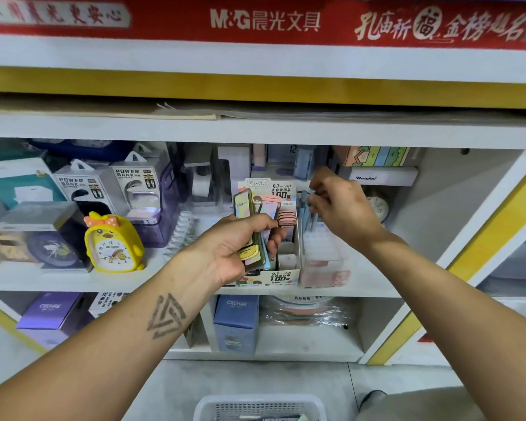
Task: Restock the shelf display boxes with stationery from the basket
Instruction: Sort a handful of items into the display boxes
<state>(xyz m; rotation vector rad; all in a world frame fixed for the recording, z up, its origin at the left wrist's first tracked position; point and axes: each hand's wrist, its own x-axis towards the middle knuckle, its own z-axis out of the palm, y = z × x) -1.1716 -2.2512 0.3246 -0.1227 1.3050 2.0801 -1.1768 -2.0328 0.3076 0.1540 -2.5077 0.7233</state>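
My left hand (pixel 240 243) grips a bunch of slim pencil-lead cases (pixel 249 208), coloured green, yellow, blue and pink, in front of the paper display box (pixel 281 276) marked 0.7 HB on the middle shelf. Pink cases (pixel 287 218) stand in the box's rear slots. My right hand (pixel 339 205) is up at the right of the box, fingers pinched on the top of a blue pen-like item (pixel 305 205) standing in the clear pink-labelled box (pixel 325 268) beside it. The white basket (pixel 260 408) sits on the floor at the bottom edge.
A yellow duck alarm clock (pixel 113 243) and power bank packs (pixel 137 186) stand on the left of the shelf. A round clock (pixel 377 206) is behind my right hand. Purple and blue boxes (pixel 236 322) fill the shelf below. My knee (pixel 419 405) is at the bottom right.
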